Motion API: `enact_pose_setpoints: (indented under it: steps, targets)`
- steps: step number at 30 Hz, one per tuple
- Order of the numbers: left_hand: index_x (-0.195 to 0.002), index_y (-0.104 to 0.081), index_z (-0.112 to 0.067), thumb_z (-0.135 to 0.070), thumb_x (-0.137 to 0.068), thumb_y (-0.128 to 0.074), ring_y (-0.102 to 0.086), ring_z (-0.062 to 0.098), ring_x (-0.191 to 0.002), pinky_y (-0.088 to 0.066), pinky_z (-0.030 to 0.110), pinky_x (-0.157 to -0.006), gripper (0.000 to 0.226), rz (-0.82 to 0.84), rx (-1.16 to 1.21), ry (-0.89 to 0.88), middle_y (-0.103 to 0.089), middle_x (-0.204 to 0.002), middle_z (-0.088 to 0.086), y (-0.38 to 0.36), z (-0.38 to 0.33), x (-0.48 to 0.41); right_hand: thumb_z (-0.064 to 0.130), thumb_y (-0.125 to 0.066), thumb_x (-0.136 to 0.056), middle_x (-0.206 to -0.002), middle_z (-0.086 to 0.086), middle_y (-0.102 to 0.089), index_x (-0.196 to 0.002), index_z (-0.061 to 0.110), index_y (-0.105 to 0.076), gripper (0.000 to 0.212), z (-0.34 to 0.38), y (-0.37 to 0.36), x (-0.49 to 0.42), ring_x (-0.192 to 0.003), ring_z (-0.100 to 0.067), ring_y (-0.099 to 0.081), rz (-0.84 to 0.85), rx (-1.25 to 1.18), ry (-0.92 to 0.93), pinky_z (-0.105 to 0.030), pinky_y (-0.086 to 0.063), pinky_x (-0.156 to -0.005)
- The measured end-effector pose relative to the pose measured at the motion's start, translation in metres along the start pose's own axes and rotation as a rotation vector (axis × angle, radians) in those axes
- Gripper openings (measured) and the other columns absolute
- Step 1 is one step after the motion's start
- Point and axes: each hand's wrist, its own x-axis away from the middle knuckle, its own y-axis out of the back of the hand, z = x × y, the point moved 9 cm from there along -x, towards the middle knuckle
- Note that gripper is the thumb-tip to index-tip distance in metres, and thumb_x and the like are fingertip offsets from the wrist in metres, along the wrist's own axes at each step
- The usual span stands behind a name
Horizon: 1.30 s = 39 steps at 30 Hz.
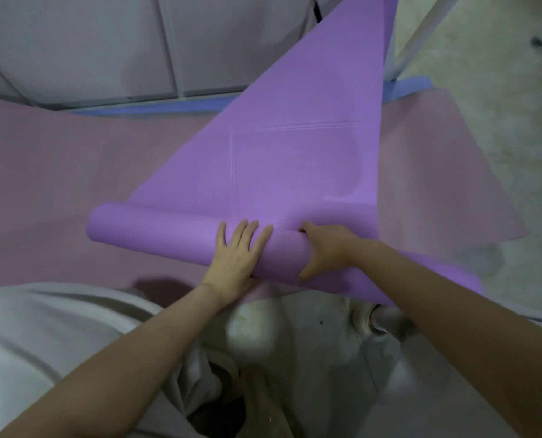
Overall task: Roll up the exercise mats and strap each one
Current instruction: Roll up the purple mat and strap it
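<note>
Crosswise before the person lies the roll [168, 232], its loose length running away; left hand [234, 257] presses flat on top, right hand [323, 251] curls round it, both toward its right end.

We see a purple mat [295, 159] with faint ruled lines, a dusty pink mat [57, 184] beneath, a blue strip [184, 106], pale grey clothes [42, 343] and a mottled cream floor [484, 58].

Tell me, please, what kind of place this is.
Probably an indoor exercise room, though I cannot be sure. A partly rolled purple mat lies across a pink mat, with a blue mat beneath, on a bare concrete floor beside a panelled wall.
</note>
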Motion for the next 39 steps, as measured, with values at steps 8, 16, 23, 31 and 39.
enact_pose_setpoints:
  steps: [8,16,23,31,39]
  targets:
    - [-0.122,-0.042,-0.013,-0.038,-0.026,-0.086,-0.063,0.031,-0.087,-0.050,0.054,-0.081,0.108,-0.031,0.060,-0.097,-0.063,-0.102,0.013,0.002,-0.001,-0.008,0.058,-0.074,-0.067,-0.135,-0.002,-0.051,-0.138,0.022,-0.036,0.088,-0.007,-0.020,-0.003,-0.116,-0.024,-0.052,0.165,-0.150,-0.032,-0.034,-0.043,-0.094]
    - [-0.135,-0.039,-0.019,-0.029,-0.070,-0.072,-0.050,0.028,-0.112,-0.032,0.043,-0.099,0.073,0.220,-0.010,-0.102,-0.050,-0.123,0.006,-0.017,-0.004,-0.015,0.060,-0.068,-0.072,-0.140,-0.003,-0.044,-0.143,0.020,-0.027,0.092,-0.003,-0.038,0.009,-0.123,-0.023,-0.050,-0.003,-0.040,-0.029,-0.037,-0.042,-0.097]
    - [-0.134,-0.036,-0.021,-0.030,-0.075,-0.070,-0.047,0.025,-0.116,-0.031,0.040,-0.096,0.069,0.290,-0.083,-0.086,-0.050,-0.125,0.004,-0.017,-0.005,-0.023,0.055,-0.072,-0.069,-0.136,-0.009,-0.039,-0.148,0.013,-0.015,0.106,0.016,-0.058,0.024,-0.120,-0.025,-0.044,-0.236,0.134,-0.070,-0.035,-0.034,-0.095]
    - [-0.141,-0.027,-0.023,-0.028,-0.072,-0.071,-0.040,0.025,-0.122,-0.028,0.046,-0.100,0.082,0.339,-0.045,-0.056,-0.041,-0.134,0.003,-0.023,-0.009,-0.013,0.052,-0.077,-0.063,-0.123,-0.007,-0.052,-0.126,0.013,-0.039,0.083,0.011,-0.068,0.015,-0.106,-0.029,-0.057,-0.146,-0.061,-0.019,-0.037,-0.045,-0.083]
    - [-0.150,-0.013,-0.019,-0.046,-0.039,-0.087,-0.036,0.034,-0.136,-0.025,0.071,-0.098,0.136,0.268,-0.117,-0.031,-0.037,-0.147,0.017,-0.033,0.000,0.019,0.055,-0.078,-0.064,-0.126,-0.007,-0.057,-0.125,0.013,-0.041,0.082,0.005,-0.066,0.005,-0.111,-0.028,-0.056,0.004,-0.132,0.005,-0.034,-0.041,-0.085]
